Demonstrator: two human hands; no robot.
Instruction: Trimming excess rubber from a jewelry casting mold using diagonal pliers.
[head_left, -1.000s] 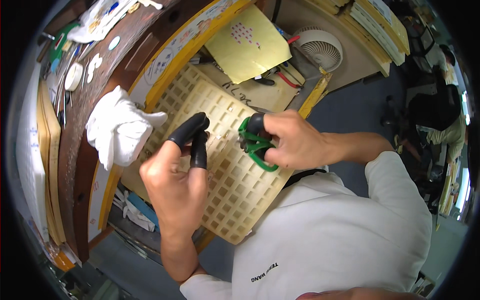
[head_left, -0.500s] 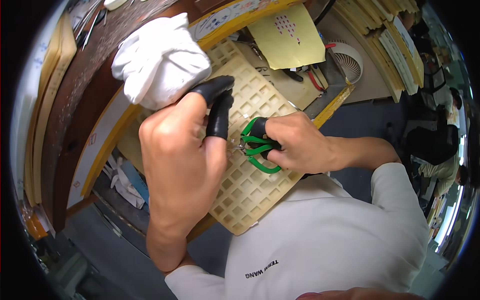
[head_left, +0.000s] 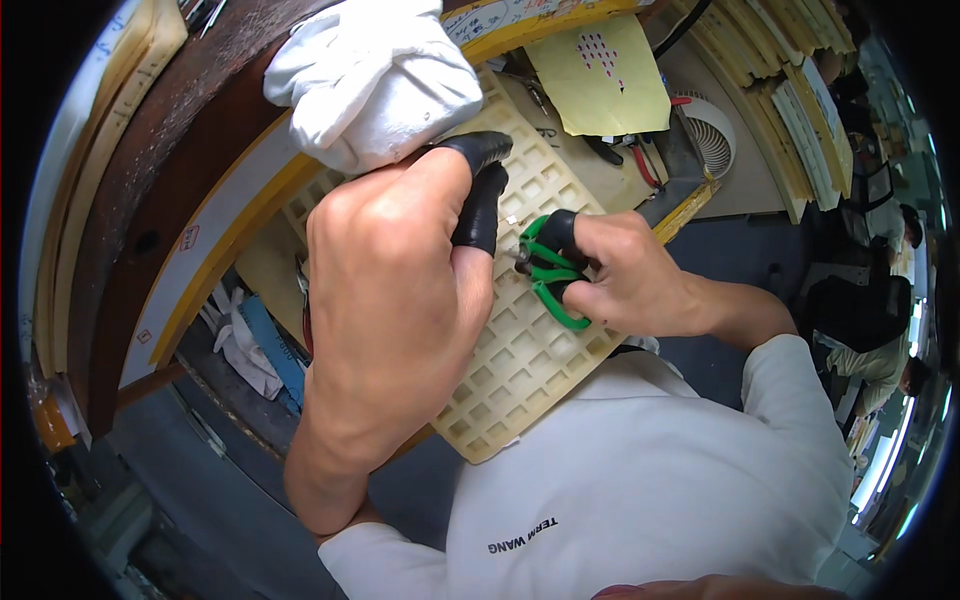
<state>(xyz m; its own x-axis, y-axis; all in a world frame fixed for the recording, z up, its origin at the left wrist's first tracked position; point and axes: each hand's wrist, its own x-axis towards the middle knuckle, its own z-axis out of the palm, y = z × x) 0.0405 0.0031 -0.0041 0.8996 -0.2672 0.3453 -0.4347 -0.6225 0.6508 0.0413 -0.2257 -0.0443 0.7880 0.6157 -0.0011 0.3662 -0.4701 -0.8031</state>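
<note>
My left hand [head_left: 395, 260] is over the cream grid tray [head_left: 545, 330], black covers on its thumb and index finger. Those two fingertips come together in a pinch; whatever lies between them is too small or hidden. A bunched white cloth [head_left: 385, 85] touches or overlaps the back of the hand beside the knuckles; I cannot tell whether the hidden fingers hold it. My right hand [head_left: 640, 270], also with dark finger covers, closes round small green-handled pliers [head_left: 548, 275], their short jaws directed toward my left hand. A tiny white piece [head_left: 512, 218] lies on the tray between the hands.
Beyond the tray lie a yellow paper [head_left: 600, 85] with dark dots and red-handled pliers [head_left: 645, 165]. A white round fan [head_left: 708, 135] stands at the far right, near stacked boards [head_left: 800, 130]. A wooden bench edge [head_left: 200, 240] curves along the left. People sit at the far right.
My left hand and the white cloth have shifted right and slightly away. My right hand with the pliers has moved right, and the jaws are farther from the left fingertips. The whole view has also shifted a little.
</note>
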